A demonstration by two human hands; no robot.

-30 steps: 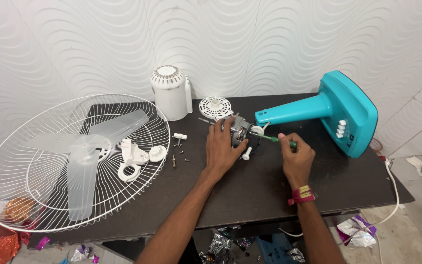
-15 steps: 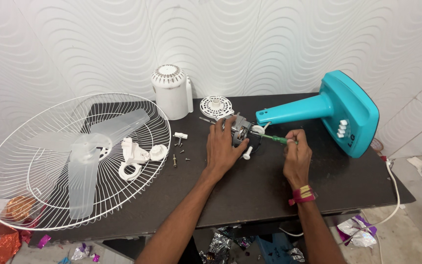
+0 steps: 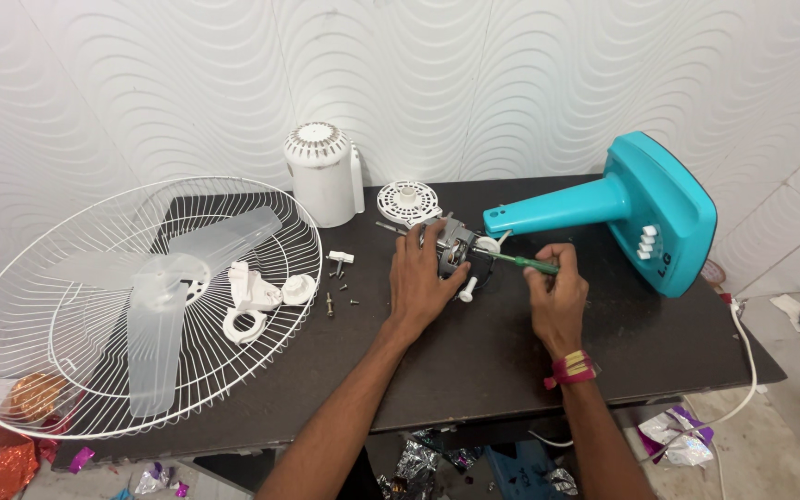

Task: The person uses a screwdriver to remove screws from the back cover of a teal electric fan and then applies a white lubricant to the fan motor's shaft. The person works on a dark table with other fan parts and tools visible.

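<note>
My left hand (image 3: 423, 278) presses on a small fan motor (image 3: 456, 246) in the middle of the dark table (image 3: 474, 361). A green-handled screwdriver (image 3: 520, 263) is gripped in my right hand (image 3: 556, 292), its tip pointing left at the motor. Just beyond the motor lies the neck of a turquoise fan stand (image 3: 641, 208), tipped on its side. A white round vented cap (image 3: 408, 203) sits behind the motor.
A white wire fan guard (image 3: 261, 199) with a clear blade (image 3: 155, 296) in it overhangs the table's left end. White plastic fittings (image 3: 256, 296), loose screws (image 3: 340, 292) and a white motor housing (image 3: 321, 176) stand nearby. A white cord (image 3: 743, 370) hangs off the right edge.
My right hand has slid a little to the left, bringing the screwdriver tip closer to the motor. My left hand has stayed on the motor.
</note>
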